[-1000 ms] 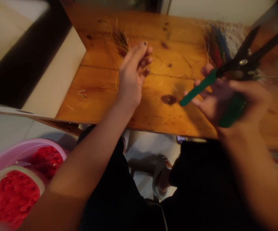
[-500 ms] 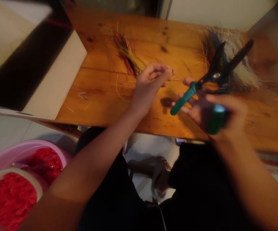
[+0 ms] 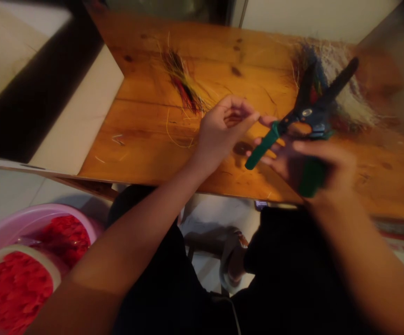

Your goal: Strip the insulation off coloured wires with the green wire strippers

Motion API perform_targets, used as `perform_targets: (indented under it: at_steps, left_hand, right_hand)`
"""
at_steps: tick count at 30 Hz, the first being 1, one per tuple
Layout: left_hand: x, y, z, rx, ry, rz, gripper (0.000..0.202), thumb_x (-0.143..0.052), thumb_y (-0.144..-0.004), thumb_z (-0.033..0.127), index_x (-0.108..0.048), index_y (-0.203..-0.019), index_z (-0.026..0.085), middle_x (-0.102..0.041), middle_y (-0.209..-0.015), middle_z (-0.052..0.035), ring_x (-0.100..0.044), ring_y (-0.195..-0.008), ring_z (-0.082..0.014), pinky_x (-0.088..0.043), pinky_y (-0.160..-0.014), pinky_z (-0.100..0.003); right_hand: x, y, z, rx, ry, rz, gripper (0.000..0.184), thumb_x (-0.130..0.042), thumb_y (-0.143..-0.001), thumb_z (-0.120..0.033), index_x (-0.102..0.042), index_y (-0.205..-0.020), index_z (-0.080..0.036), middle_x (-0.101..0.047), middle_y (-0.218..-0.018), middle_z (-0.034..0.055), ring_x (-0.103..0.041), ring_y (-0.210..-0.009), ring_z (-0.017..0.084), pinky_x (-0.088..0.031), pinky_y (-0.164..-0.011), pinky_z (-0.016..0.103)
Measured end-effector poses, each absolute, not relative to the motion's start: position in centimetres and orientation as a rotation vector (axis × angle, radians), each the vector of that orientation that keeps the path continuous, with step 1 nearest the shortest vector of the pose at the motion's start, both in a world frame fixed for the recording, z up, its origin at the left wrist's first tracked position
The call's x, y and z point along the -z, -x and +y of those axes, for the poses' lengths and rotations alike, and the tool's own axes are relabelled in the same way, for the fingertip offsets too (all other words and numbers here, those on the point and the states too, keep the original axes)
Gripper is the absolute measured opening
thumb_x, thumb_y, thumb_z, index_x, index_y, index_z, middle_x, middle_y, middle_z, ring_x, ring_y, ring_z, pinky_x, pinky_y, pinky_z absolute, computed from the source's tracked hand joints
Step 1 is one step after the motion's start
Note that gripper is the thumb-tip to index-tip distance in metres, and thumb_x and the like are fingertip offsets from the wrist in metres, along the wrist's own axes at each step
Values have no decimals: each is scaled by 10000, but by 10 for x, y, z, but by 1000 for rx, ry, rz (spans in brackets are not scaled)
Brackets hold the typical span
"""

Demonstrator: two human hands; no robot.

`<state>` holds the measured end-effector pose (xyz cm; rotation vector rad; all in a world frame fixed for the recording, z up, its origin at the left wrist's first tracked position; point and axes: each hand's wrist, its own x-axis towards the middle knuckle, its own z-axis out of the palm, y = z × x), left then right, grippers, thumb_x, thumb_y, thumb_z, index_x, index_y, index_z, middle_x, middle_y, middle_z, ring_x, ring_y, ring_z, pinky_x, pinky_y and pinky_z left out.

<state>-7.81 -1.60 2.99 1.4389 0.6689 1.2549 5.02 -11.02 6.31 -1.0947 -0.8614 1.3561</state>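
Observation:
My right hand (image 3: 306,160) grips green-handled shears (image 3: 306,114) over the wooden table (image 3: 142,144), black blades spread and pointing up and right. My left hand (image 3: 223,128) hovers just left of the shears' free green handle, fingers curled with thumb and fingertips pinched; what they hold is too thin to make out. A small bundle of red, dark and straw-coloured fibres (image 3: 184,86) lies on the wood just beyond my left hand. A larger heap of coloured and pale fibres (image 3: 334,88) lies behind the shears.
A pink basin (image 3: 30,221) at the lower left floor holds red petal-like pieces (image 3: 13,291), some in a pale bowl. A cream and dark piece of furniture (image 3: 65,107) borders the table's left edge. My dark-clothed legs sit under the table's near edge.
My left hand drew back from the far fibres toward the shears and closed from spread fingers into a pinch. My right hand brought the shears left and nearer.

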Motion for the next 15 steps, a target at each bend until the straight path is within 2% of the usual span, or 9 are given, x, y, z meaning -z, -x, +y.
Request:
perform_targets:
  at_steps: [3,9,15]
  left_hand:
    - [-33,80,-12,-1387,-1414,709,171,-632,-737,106,-506,-701,215,-585,-739,22,-596,-739,-92,-494,-732,-246]
    - [-38,83,-15,-1501,-1543,698,175,-613,-761,134,-493,-704,248,-563,-744,29,-580,-726,-81,-500,-706,-226]
    - [-35,78,-19,-1436,-1604,707,173,-649,-728,166,-521,-674,269,-579,-733,31,-596,-736,-117,-495,-729,-267]
  right_hand:
    - [-60,-51,-109,-1361,1112,-840,198,-551,-719,-224,-647,-891,-230,-636,-1090,34,-601,-1012,256,-483,-861,439]
    - [-53,-50,-107,-1475,1265,-868,219,-597,-725,-288,-652,-924,-217,-678,-986,43,-615,-977,245,-468,-877,416]
    - [-55,-49,-107,-1512,1282,-983,233,-594,-743,-268,-651,-949,-176,-671,-990,65,-628,-946,233,-491,-849,391]
